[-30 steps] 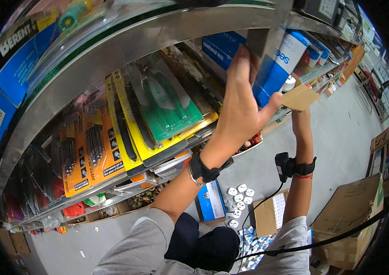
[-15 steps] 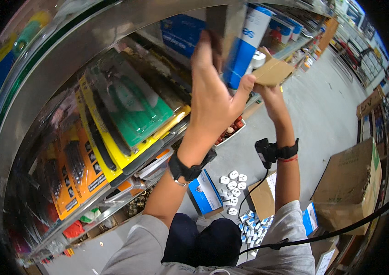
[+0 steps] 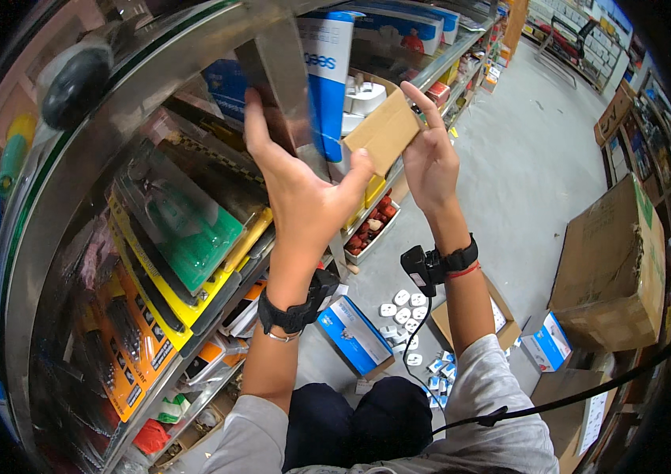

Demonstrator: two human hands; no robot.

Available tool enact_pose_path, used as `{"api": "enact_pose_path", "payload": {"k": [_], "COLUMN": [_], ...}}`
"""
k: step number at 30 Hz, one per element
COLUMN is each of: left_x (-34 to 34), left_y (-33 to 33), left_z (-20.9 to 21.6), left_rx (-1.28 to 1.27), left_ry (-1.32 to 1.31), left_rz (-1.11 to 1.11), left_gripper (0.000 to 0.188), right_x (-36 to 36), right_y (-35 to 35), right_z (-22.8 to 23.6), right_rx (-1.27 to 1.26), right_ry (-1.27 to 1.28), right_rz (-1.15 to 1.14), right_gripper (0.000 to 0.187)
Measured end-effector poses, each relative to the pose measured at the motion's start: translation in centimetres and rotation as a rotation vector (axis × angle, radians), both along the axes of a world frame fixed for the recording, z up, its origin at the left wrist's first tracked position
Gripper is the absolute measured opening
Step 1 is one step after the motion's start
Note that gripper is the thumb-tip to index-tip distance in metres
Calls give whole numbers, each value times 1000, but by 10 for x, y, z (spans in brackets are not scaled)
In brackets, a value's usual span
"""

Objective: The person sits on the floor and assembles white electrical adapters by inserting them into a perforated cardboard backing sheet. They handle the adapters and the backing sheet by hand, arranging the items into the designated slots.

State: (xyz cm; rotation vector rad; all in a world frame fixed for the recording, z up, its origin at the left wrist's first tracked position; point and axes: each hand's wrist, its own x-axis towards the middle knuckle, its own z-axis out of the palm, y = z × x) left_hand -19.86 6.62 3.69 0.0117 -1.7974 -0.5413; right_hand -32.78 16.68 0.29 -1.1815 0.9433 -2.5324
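A blue-and-white cardboard box (image 3: 327,71) stands at the shelf beside an upright metal post (image 3: 278,75). Its brown end flap (image 3: 383,133) hangs outward, and white plug-like pieces (image 3: 365,96) show inside. My left hand (image 3: 300,186) is spread wide: the thumb lies at the flap's lower corner, while the fingers reach up by the post, their tips partly hidden. On the flap's other side is my right hand (image 3: 433,162), fingers stretched upward and palm toward the box; its thumb is hidden behind the flap.
Packaged pliers (image 3: 185,229) and other carded tools fill the shelf at left. Below sits a white tray of red pieces (image 3: 371,229). On the floor lie a blue-and-white box (image 3: 355,336), white plugs (image 3: 403,312) and a large carton (image 3: 612,268). A black cable (image 3: 588,393) crosses my right arm.
The box now appears further left, beside the metal post, with more of its contents visible. My right hand's fingers have straightened up along the flap; my left hand stays spread.
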Motion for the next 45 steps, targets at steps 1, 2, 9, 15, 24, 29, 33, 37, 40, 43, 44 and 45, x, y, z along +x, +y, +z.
{"api": "enact_pose_path", "payload": {"k": [1, 2, 9, 15, 24, 29, 33, 37, 40, 43, 44, 45], "left_x": [-1, -1, -6, -4, -11, -9, -10, -8, -8, -8, -9, -8], "left_y": [1, 1, 4, 6, 8, 11, 12, 7, 5, 8, 9, 7], "left_z": [0, -1, -3, 1, 0, 0, -3, 0, -1, -5, -6, -3], "left_rx": [-61, -43, 102, 9, 269, 304, 255, 228, 199, 295, 320, 268], "left_ry": [13, 17, 58, 23, 66, 38, 84, 20, 8, 81, 85, 74], "left_rz": [27, -1, -28, 151, 81, 107, 89, 221, 236, 25, -13, 63], "left_gripper": [104, 103, 94, 98, 85, 80, 77, 74, 73, 73, 73, 82], "right_x": [0, 1, -13, -15, 12, 21, 37, 46, 46, 44, 46, 46], "right_y": [2, 3, -14, -14, 5, -1, -20, -28, -34, -31, -28, -24], "right_z": [-1, -4, -7, -12, -17, 10, 22, 14, 8, 3, 1, 1], "right_rx": [22, 46, 203, 141, 155, 34, 44, 75, 14, 37, 34, 19], "right_ry": [23, 44, 446, 488, 492, 581, 664, 669, 610, 634, 606, 572], "right_rz": [-3, -1, -345, -372, -709, -904, -905, -849, -810, -792, -733, -682], "right_gripper": [60, 61, 51, 54, 57, 36, 31, 26, 28, 40, 44, 47]}}
